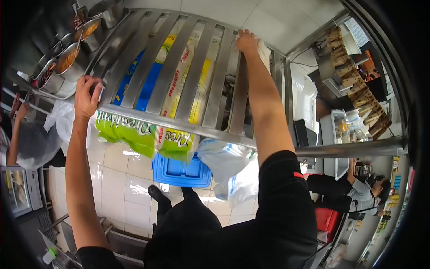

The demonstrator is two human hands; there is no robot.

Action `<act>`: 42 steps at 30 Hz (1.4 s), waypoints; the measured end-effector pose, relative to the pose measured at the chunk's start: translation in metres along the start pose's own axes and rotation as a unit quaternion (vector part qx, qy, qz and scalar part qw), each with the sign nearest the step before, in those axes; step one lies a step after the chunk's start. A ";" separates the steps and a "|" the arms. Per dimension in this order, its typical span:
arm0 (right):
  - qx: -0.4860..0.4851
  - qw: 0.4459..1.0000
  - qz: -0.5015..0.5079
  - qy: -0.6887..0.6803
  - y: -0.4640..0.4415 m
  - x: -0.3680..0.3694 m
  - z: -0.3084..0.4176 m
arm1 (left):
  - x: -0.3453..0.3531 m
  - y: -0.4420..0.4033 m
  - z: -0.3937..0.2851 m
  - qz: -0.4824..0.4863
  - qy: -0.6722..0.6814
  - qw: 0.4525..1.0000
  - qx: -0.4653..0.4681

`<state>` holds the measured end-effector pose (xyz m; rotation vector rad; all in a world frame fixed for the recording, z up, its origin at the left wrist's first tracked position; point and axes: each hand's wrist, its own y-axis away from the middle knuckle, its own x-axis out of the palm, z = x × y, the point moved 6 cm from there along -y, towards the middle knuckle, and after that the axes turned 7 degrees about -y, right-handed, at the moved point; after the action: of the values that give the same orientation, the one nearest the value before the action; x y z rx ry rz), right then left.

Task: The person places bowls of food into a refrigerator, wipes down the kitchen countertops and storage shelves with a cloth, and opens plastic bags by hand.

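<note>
A slatted metal rack point(179, 121) spans the view in front of me. My left hand point(88, 96) is at its left front corner, with bent fingers and the thumb held apart; nothing shows in its grasp. Farther over the slats reaches my right hand point(247, 42), its fingers lying near the back rail. A whitish bag or cloth point(264, 54) sits beside that wrist, partly hidden by the forearm. Under the slats are large printed bags, among them a green "President" bag point(130, 130), a blue one point(148, 87) and a yellow-and-white one point(197, 85).
Metal pots of food point(69, 60) stand at the left. A blue lidded bin point(181, 172) and clear plastic bags point(230, 157) are below the rack. White stacked containers point(304, 96) are at the right. One person point(367, 193) is at right; another person's arm point(17, 130) is at left.
</note>
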<state>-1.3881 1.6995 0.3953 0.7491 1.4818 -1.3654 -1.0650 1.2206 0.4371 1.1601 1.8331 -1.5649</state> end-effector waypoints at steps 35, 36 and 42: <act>-0.024 0.970 -0.217 -0.110 0.425 -0.161 0.075 | -0.004 0.016 0.021 -0.057 0.020 0.997 -0.051; -0.009 0.956 -0.228 -0.187 0.421 -0.140 0.092 | -0.005 0.017 0.020 -0.052 0.021 0.997 -0.062; -0.252 0.849 -0.056 -0.461 0.305 -0.025 0.437 | 0.020 0.014 0.052 -0.019 0.053 0.996 -0.070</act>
<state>-1.0013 1.3374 0.3341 -0.3337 0.9988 -1.0772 -1.0730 1.1773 0.4009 1.1703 2.0096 -1.3935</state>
